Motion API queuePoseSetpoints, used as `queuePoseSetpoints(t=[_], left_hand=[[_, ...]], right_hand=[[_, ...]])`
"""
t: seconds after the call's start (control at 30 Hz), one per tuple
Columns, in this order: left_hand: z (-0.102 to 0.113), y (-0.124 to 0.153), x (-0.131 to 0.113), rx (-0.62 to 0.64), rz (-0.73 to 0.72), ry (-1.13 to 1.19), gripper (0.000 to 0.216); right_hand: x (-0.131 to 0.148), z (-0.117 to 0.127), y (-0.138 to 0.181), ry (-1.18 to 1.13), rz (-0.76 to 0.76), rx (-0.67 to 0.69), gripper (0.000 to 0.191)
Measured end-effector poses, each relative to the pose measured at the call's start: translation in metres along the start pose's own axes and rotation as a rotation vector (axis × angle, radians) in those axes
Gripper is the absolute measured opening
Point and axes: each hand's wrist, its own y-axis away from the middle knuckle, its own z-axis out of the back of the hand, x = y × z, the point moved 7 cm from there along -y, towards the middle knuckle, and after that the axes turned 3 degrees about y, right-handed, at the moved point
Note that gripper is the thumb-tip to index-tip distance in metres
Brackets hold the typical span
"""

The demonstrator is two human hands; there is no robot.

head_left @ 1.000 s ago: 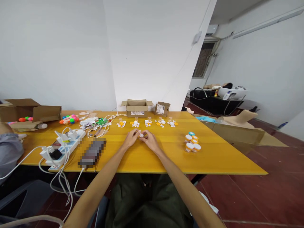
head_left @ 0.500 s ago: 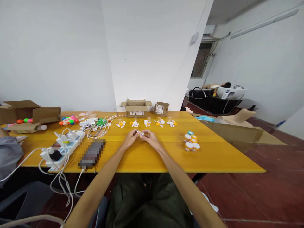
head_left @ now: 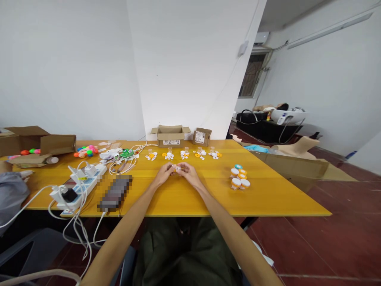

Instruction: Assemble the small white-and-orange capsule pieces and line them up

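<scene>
My left hand [head_left: 164, 173] and my right hand [head_left: 188, 174] meet over the middle of the yellow table [head_left: 184, 194]. Both pinch one small white piece [head_left: 177, 168] between their fingertips. Behind them lies a row of several little groups of white and orange pieces with small clear cups [head_left: 184, 153]. To the right stands a cluster of small jars with white, orange and teal lids [head_left: 239, 177].
A power strip with plugs and white cables [head_left: 79, 182] and a dark device [head_left: 115, 192] lie at the left. Cardboard boxes [head_left: 171, 135] stand by the wall, another [head_left: 38, 143] with coloured balls far left. A person's grey sleeve [head_left: 10, 194] shows at the left edge.
The hands stay together on the small white piece, with only slight finger movement. The view shifted a little.
</scene>
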Motion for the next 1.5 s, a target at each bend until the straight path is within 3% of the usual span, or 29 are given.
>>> queuePoseSetpoints(t=[0.33, 0.6, 0.73, 0.87, 0.97, 1.1, 1.2, 1.3, 1.4, 1.5], left_hand=[[0.002, 0.002, -0.007, -0.05, 0.012, 0.057, 0.031], [0.012, 0.004, -0.02, -0.189, -0.044, -0.1, 0.015], [0.019, 0.006, -0.022, -0.305, -0.051, -0.137, 0.017], [0.032, 0.009, -0.021, -0.442, -0.041, -0.135, 0.02], [0.043, 0.011, -0.017, -0.549, -0.031, -0.122, 0.025], [0.05, 0.013, -0.014, -0.616, -0.026, -0.1, 0.029], [0.05, 0.013, -0.016, -0.613, -0.047, -0.098, 0.029], [0.049, 0.013, -0.018, -0.597, -0.072, -0.089, 0.028], [0.048, 0.012, -0.019, -0.583, -0.083, -0.062, 0.027], [0.048, 0.011, -0.018, -0.569, -0.087, -0.026, 0.025]], right_hand=[[0.006, -0.005, 0.004, 0.011, 0.009, 0.024, 0.036], [0.002, -0.014, 0.007, 0.033, -0.021, 0.141, 0.041], [0.01, -0.02, 0.027, 0.098, 0.004, 0.176, 0.037], [0.023, -0.023, 0.069, 0.228, 0.04, 0.316, 0.035], [0.024, 0.0, 0.091, 0.454, 0.024, 0.33, 0.033], [0.024, 0.062, 0.086, 0.905, -0.011, 0.059, 0.025], [0.023, 0.083, 0.067, 1.164, -0.141, -0.033, 0.025], [0.029, 0.067, 0.041, 1.315, -0.245, 0.008, 0.029], [0.039, 0.03, 0.019, 1.395, -0.276, 0.092, 0.031], [0.047, -0.011, 0.009, 1.394, -0.21, 0.194, 0.033]])
